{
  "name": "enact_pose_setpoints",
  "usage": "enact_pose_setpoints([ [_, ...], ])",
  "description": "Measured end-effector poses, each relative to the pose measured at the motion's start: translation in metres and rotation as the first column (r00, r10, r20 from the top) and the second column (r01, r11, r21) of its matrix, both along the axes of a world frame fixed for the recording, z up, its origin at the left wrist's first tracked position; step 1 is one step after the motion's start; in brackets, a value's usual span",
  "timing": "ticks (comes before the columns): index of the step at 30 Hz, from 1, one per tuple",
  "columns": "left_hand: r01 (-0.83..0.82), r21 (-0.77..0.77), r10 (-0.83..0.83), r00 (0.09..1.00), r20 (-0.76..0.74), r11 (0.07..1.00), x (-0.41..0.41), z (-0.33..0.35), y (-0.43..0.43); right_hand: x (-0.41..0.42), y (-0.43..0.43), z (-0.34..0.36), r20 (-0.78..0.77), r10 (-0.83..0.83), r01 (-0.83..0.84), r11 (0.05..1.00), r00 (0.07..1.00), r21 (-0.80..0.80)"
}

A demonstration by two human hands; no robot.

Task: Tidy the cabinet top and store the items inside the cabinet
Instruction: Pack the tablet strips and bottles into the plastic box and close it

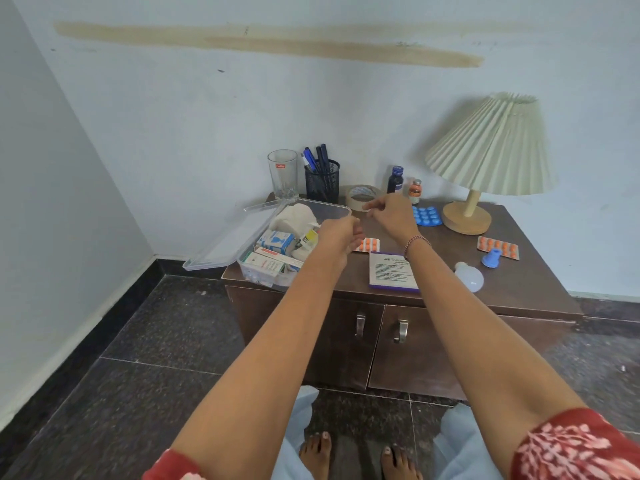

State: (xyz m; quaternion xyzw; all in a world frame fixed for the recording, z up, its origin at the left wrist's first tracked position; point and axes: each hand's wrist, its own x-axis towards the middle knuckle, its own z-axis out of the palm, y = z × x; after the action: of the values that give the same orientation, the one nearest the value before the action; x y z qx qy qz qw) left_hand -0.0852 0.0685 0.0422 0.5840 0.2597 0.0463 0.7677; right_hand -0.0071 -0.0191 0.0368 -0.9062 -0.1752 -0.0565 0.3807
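Now we stand barefoot before a low brown cabinet (519, 271), both arms stretched out over its top. Our right hand (391, 216) hovers just right of the open clear box (332, 211). Its fingers are loosely spread and hold nothing, pointing at the tape (360, 195) behind the box's right corner. Our left hand (341, 233) is at the box's right rim, fingers curled under; we cannot tell whether it holds anything. The box is full of cartons and gauze. Its lid (221, 244) lies left of it, overhanging the cabinet edge.

To do this step well, we would first gather the loose small things into the box: the tape, the orange strip (367, 244) just right of the box, the blue strip (426, 215) farther right, and the flat carton (391, 271). Laid flat, they should let the lid close. Then the box can go behind the doors (360, 323) below, which are closed.

Behind the box stand a glass (282, 174) and a pen cup (322, 185). Well right of it are two bottles (395, 180), a lamp (491, 147) and a bulb (469, 276). The wall (173, 116) is pale blue and stained, the floor (138, 375) dark speckled tile.
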Motion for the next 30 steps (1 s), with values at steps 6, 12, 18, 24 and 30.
enact_pose_setpoints([
  [6, -0.097, -0.025, 0.095, 0.992, -0.082, 0.995, 0.01, -0.017, -0.01, 0.005, -0.008, -0.023, -0.151, 0.0, -0.01, 0.998, 0.988, -0.069],
  [12, -0.133, -0.035, 0.127, 0.981, -0.144, 0.99, 0.013, -0.022, -0.018, 0.011, -0.005, -0.033, -0.246, 0.025, -0.053, 0.993, 0.969, -0.106],
  [18, -0.126, -0.093, 0.109, 0.98, -0.166, 0.988, 0.015, -0.022, -0.019, 0.017, -0.008, -0.037, -0.216, 0.04, -0.068, 0.99, 0.976, -0.124],
  [24, -0.092, -0.039, 0.084, 0.984, -0.159, 0.995, 0.018, -0.02, -0.026, 0.021, -0.009, -0.04, -0.197, 0.037, -0.059, 0.993, 0.98, -0.105],
  [30, -0.102, -0.147, 0.08, 0.985, -0.151, 0.984, 0.016, -0.016, -0.031, 0.025, -0.012, -0.038, -0.19, -0.02, 0.021, 1.0, 0.982, 0.001],
])
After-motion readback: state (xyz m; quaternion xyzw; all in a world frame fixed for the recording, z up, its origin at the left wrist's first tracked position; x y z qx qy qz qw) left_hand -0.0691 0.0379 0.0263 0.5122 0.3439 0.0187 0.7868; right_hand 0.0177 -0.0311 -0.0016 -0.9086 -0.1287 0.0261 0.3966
